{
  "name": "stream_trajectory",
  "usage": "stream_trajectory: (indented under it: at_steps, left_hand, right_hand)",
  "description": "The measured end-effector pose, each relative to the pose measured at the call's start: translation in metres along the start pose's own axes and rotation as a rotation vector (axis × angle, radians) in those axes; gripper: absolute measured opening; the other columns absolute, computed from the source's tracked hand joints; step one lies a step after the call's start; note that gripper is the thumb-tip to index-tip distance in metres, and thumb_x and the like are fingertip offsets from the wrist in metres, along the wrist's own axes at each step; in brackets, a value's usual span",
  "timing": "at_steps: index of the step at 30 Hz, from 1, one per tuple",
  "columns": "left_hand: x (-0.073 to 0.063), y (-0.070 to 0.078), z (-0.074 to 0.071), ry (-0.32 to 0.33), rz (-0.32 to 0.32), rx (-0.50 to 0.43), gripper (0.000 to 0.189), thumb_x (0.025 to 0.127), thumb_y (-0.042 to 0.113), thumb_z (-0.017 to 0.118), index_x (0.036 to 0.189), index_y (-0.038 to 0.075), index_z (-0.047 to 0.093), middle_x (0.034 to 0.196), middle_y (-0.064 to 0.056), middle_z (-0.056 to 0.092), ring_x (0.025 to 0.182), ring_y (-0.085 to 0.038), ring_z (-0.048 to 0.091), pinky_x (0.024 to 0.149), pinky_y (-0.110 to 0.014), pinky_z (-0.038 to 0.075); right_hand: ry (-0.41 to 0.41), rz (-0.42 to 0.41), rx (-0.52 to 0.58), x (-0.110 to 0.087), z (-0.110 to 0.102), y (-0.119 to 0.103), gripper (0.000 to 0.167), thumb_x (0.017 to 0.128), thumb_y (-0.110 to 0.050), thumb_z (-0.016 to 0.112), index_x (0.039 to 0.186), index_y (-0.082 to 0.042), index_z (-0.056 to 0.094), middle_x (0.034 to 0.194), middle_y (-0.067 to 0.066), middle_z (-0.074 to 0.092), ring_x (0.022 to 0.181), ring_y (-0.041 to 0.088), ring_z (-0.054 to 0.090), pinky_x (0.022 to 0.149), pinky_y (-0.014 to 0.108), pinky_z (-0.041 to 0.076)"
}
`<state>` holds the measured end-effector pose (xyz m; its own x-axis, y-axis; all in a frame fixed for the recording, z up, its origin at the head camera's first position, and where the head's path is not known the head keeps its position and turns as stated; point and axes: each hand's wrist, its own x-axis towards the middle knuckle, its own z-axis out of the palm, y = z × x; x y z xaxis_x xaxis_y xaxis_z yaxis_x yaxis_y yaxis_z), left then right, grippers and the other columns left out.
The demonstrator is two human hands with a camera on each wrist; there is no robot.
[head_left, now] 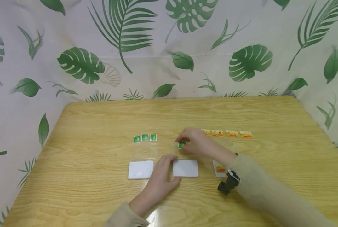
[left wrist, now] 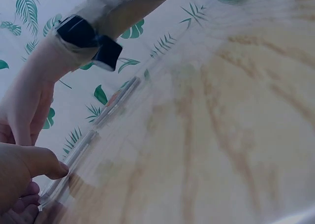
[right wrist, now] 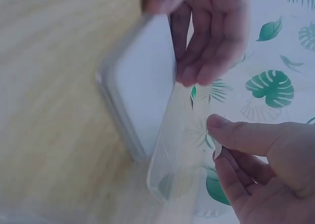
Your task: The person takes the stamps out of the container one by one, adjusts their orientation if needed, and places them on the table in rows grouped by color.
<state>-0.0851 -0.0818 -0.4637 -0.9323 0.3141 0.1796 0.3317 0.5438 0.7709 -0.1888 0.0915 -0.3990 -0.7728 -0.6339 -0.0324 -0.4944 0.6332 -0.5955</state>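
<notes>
My right hand (head_left: 198, 142) pinches a small green picture square with a white border (head_left: 181, 145) between thumb and fingers. It is over the far side of the middle flat case (head_left: 186, 168), which has a white face. My left hand (head_left: 161, 176) grips this case at its left side, thumb at the near edge and fingers at the far edge. In the right wrist view, a clear lid (right wrist: 160, 172) stands open behind the case, and the pinched piece (right wrist: 217, 150) looks thin and slightly bent. The left wrist view shows my thumb (left wrist: 51, 167) against the case's clear edge.
Another white-faced case (head_left: 140, 170) lies to the left. A third, with an orange picture (head_left: 220, 168), is partly hidden under my right forearm. Three green squares (head_left: 144, 137) lie at the back left, and several orange picture cards (head_left: 232, 133) form a row at the back right.
</notes>
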Motion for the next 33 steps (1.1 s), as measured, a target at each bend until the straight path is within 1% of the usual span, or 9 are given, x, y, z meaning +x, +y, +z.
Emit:
stream_trajectory:
  at_steps: [4,6,14,18,24,30,33]
  left_hand:
    - [0.0,0.0,0.0,0.002,0.006,0.0,0.06,0.077,0.007,0.075,0.129,0.001,0.046,0.129,-0.011,0.049,0.121,-0.024,0.046,0.107,-0.037,0.036]
    - [0.0,0.0,0.0,0.002,0.008,0.001,0.06,0.077,0.007,0.075,0.129,0.001,0.046,0.129,-0.011,0.049,0.121,-0.024,0.046,0.107,-0.037,0.036]
    - [0.0,-0.001,0.0,-0.001,0.01,0.008,0.06,0.077,0.006,0.075,0.129,0.001,0.046,0.129,-0.011,0.049,0.121,-0.023,0.046,0.107,-0.036,0.036]
    - [0.0,-0.001,0.0,0.005,0.012,0.014,0.061,0.077,0.006,0.075,0.13,0.001,0.046,0.129,-0.011,0.049,0.121,-0.024,0.046,0.107,-0.036,0.036]
    - [-0.001,0.0,-0.001,0.01,0.019,0.021,0.062,0.076,0.007,0.076,0.13,0.001,0.046,0.129,-0.011,0.049,0.12,-0.024,0.046,0.107,-0.038,0.036]
    - [0.0,-0.001,-0.001,0.016,0.041,0.032,0.06,0.076,0.007,0.075,0.129,0.001,0.046,0.129,-0.012,0.049,0.119,-0.025,0.047,0.106,-0.038,0.037]
    - [0.0,-0.001,0.0,0.015,0.042,0.032,0.06,0.076,0.007,0.075,0.129,0.001,0.046,0.129,-0.012,0.049,0.119,-0.025,0.047,0.106,-0.038,0.037]
  right_hand:
    - [0.004,-0.012,-0.016,0.016,-0.002,0.001,0.024,0.081,-0.003,0.075,0.104,-0.002,0.069,0.097,0.005,0.064,0.091,0.019,0.06,0.082,0.032,0.053]
    - [0.0,-0.003,-0.016,0.025,-0.001,0.002,0.024,0.081,-0.004,0.075,0.105,-0.002,0.069,0.098,0.005,0.064,0.092,0.019,0.06,0.082,0.032,0.052]
    - [-0.018,0.029,-0.026,0.055,0.009,0.003,0.026,0.081,-0.005,0.075,0.106,-0.004,0.07,0.099,0.005,0.065,0.092,0.018,0.059,0.083,0.031,0.051]
    - [-0.021,0.022,-0.027,0.067,0.016,0.003,0.026,0.081,-0.004,0.075,0.106,-0.003,0.07,0.099,0.005,0.066,0.09,0.017,0.059,0.082,0.03,0.051]
    - [-0.04,-0.006,-0.043,0.078,0.023,0.004,0.025,0.08,-0.004,0.075,0.105,-0.003,0.07,0.098,0.006,0.067,0.088,0.017,0.058,0.08,0.028,0.051]
    - [-0.063,-0.001,-0.041,0.081,0.027,0.002,0.025,0.081,-0.003,0.075,0.106,-0.003,0.069,0.098,0.006,0.066,0.089,0.017,0.058,0.081,0.028,0.051]
    - [-0.071,0.007,-0.033,0.082,0.028,0.001,0.026,0.081,-0.003,0.074,0.106,-0.004,0.069,0.099,0.005,0.066,0.09,0.016,0.059,0.082,0.027,0.05]
